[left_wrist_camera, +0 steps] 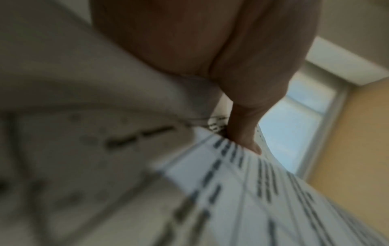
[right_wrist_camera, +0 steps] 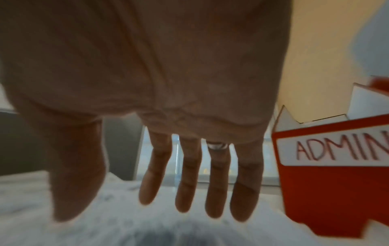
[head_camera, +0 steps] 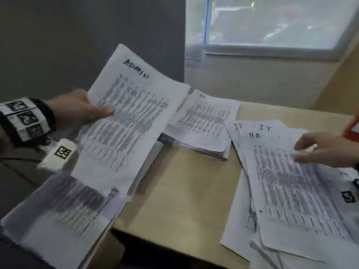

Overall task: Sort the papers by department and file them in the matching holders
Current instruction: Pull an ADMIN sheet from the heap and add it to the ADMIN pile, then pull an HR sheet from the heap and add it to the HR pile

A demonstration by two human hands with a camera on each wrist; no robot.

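White printed sheets cover most of the tan desk [head_camera: 180, 195]. Left of centre in the head view, the left hand [head_camera: 77, 109] holds a sheet marked ADMIN [head_camera: 126, 121] raised off the desk, thumb pressed across its printed face (the left wrist view confirms the thumb on top, fingers hidden beneath). A neat stack [head_camera: 202, 125] lies at centre, behind it. At the right edge, the right hand [head_camera: 322, 150] is over a loose, fanned pile [head_camera: 291, 191] whose top corners read IT, IT and HR; its fingers are straight and slightly spread, holding nothing. Contact with the pile cannot be confirmed. A red holder labelled ADMIN [right_wrist_camera: 334, 183] stands at the right of the right wrist view.
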